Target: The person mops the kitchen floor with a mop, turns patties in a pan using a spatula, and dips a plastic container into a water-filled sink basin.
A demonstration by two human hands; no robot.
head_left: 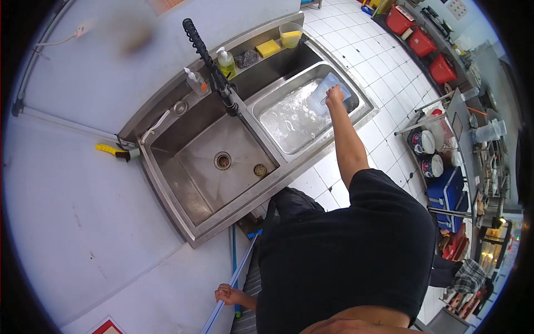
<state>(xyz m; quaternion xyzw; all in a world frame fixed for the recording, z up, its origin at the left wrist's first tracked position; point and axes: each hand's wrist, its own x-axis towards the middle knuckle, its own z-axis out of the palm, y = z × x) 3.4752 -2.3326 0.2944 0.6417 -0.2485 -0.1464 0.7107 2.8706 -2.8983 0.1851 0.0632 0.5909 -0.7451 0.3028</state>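
Right hand (334, 94) reaches into the far sink basin (289, 119), fingers clamped on a clear plastic container (328, 92) held just above the foamy water. Left hand (228, 293) is low by the body, fingers closed around a blue-handled stick (233, 278). Near basin (222, 161) has an open drain. Faucet (211, 67) stands between the basins; soap bottles (225, 60), yellow sponge (268, 48) on the back ledge.

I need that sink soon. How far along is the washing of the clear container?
Done: the right basin holds water. In hand: the right hand holds the clear container at the water, while the left hand grips a long handle. Left: the container is not yet out of the basin.
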